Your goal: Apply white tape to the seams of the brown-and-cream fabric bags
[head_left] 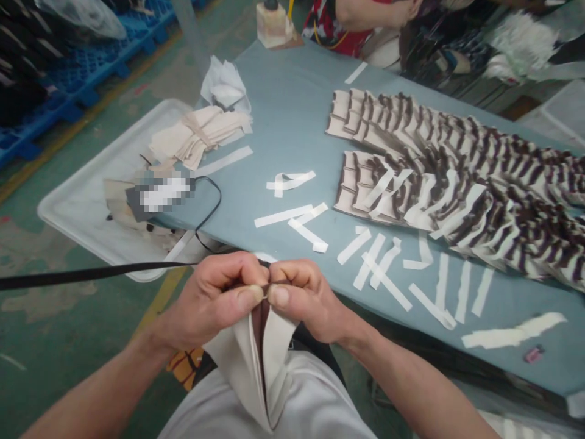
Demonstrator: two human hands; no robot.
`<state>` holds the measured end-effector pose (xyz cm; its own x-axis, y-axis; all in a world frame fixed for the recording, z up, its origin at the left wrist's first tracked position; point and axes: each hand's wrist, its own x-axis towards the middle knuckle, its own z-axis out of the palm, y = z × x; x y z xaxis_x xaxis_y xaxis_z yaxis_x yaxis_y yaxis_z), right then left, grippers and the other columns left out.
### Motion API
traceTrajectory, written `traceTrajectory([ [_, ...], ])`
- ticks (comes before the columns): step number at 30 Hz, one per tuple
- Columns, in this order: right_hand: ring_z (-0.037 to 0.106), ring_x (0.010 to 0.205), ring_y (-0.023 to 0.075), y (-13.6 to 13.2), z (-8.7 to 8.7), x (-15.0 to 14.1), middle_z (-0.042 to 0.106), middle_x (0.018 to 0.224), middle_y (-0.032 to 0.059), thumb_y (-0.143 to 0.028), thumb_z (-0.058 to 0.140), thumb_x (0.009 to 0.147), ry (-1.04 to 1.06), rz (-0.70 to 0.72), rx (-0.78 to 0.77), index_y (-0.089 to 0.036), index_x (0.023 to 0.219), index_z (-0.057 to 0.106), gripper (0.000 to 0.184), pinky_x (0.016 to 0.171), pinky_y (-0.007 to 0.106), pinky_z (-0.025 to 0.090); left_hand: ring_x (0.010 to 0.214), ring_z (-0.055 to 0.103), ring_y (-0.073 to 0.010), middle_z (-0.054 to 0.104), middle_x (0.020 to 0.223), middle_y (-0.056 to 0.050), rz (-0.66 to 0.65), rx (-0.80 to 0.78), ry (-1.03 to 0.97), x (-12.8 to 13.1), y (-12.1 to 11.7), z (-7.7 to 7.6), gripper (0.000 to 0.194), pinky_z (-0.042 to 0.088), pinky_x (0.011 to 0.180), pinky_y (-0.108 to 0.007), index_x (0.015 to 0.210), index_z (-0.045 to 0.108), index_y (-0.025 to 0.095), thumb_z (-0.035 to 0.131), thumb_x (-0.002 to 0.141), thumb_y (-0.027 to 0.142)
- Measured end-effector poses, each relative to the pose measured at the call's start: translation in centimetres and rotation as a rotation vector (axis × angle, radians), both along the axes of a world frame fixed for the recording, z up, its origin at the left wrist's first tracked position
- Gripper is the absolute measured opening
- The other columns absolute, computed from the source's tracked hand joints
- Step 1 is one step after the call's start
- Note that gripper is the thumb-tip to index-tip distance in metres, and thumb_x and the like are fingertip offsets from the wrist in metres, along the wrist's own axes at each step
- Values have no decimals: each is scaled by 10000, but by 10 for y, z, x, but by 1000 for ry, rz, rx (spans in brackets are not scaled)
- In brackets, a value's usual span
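Close to my body, my left hand [228,292] and my right hand [304,299] pinch the top edge of a cream fabric piece [237,360] with a dark lining. Thumbs and forefingers of both hands nearly touch there. Below them the piece hangs in a folded V, with a dark gap between its layers. A black strap [100,274] runs from the left edge of the view to my left hand; whether it is joined to the fabric is hidden by my fingers.
Overlapping rows of cream pieces with dark edges [361,183] lie on the blue-grey table [283,134], among scattered white strips [386,280]. A white tub [91,177] stands left, near a cream fabric bundle [201,134]. Another person's arm [372,15] shows across the table.
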<state>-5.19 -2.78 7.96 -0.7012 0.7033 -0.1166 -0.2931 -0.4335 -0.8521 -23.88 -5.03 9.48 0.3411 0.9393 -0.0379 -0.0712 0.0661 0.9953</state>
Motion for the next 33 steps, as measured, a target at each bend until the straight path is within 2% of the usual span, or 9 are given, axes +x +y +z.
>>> traceTrajectory([
  [2, 254, 527, 85, 2, 3, 3, 331, 572, -99, -587, 816, 871, -16, 24, -16, -241, 641, 425, 570, 490, 244, 236, 543, 454, -107, 500, 630, 52, 11, -47, -90, 2, -4, -1, 477, 397, 494, -222, 737, 567, 202, 720, 1016, 557],
  [5, 261, 527, 87, 8, 6, 8, 336, 574, -98, -522, 817, 878, -8, 34, 46, -236, 646, 444, 524, 491, 248, 247, 617, 517, -132, 577, 712, 15, -22, -3, 3, 0, -5, 4, 469, 439, 546, -242, 803, 623, 198, 676, 1054, 591],
  [12, 342, 570, 115, 26, 9, 7, 403, 622, -59, -568, 761, 917, -148, 41, 343, -232, 677, 497, 491, 511, 276, 260, 602, 541, -121, 600, 704, 30, -55, 274, 303, -11, 6, 18, 232, 426, 554, -237, 828, 661, 209, 636, 1053, 261],
  [16, 308, 563, 95, 35, 21, 5, 357, 608, -74, -448, 760, 969, -237, 71, 489, -227, 640, 432, 514, 525, 278, 247, 568, 557, -111, 636, 671, 42, -104, 323, 428, -19, 12, 22, 216, 419, 536, -232, 829, 680, 205, 639, 1037, 246],
  [19, 289, 557, 93, 36, 26, 4, 328, 598, -79, -385, 702, 1019, -214, 84, 526, -232, 629, 391, 521, 529, 282, 247, 542, 539, -97, 629, 649, 51, -115, 357, 531, -24, 14, 26, 219, 380, 513, -231, 787, 647, 200, 628, 1005, 186],
  [22, 307, 536, 94, 31, 26, 1, 346, 589, -72, -314, 643, 1019, -213, 29, 568, -245, 622, 365, 490, 520, 286, 262, 560, 542, -90, 624, 653, 54, -97, 353, 491, -24, 13, 28, 221, 391, 531, -213, 768, 640, 197, 622, 985, 162],
  [26, 325, 525, 110, 20, 20, -7, 349, 593, -58, -307, 579, 1001, -240, -76, 673, -261, 648, 320, 440, 531, 297, 293, 600, 529, -103, 585, 674, 41, -43, 173, 237, -17, 11, 14, 282, 422, 550, -204, 714, 577, 199, 673, 978, 227],
  [30, 332, 533, 121, 13, 5, -12, 344, 608, -59, -331, 498, 1043, -257, -170, 651, -268, 693, 314, 400, 537, 301, 300, 567, 416, -101, 486, 624, 52, -24, 32, 60, -13, 17, -13, 458, 356, 508, -215, 687, 513, 201, 739, 997, 450],
  [33, 340, 554, 126, 12, -3, -10, 368, 631, -58, -362, 451, 1080, -291, -179, 638, -268, 727, 324, 387, 547, 298, 312, 558, 358, -93, 449, 624, 60, -69, 1, 18, -15, 23, -22, 548, 310, 490, -212, 693, 524, 195, 745, 979, 607],
])
